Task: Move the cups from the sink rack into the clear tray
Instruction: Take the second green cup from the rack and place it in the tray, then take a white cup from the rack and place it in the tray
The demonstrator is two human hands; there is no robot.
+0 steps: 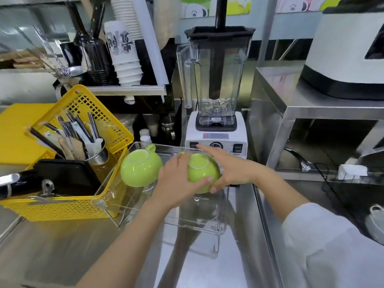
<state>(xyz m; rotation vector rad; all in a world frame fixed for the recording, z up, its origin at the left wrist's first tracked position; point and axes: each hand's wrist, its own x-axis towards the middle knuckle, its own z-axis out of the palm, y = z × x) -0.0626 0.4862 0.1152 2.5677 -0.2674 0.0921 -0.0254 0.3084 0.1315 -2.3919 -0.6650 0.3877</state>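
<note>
A yellow mesh basket point(99, 125) holds wrapped cutlery. Beside it, the clear tray point(128, 206) holds one glossy green cup point(140, 168) upside down. Left hand point(176, 183) and right hand point(232, 169) both clasp a second inverted cup point(202, 171) over the tray.

Both hands point(178, 179) point(230, 171) cupped together, fingers curled

Two green cups point(141, 168) point(202, 173), one clear tray point(108, 196), one blender point(216, 90), one yellow basket point(68, 206).
</note>
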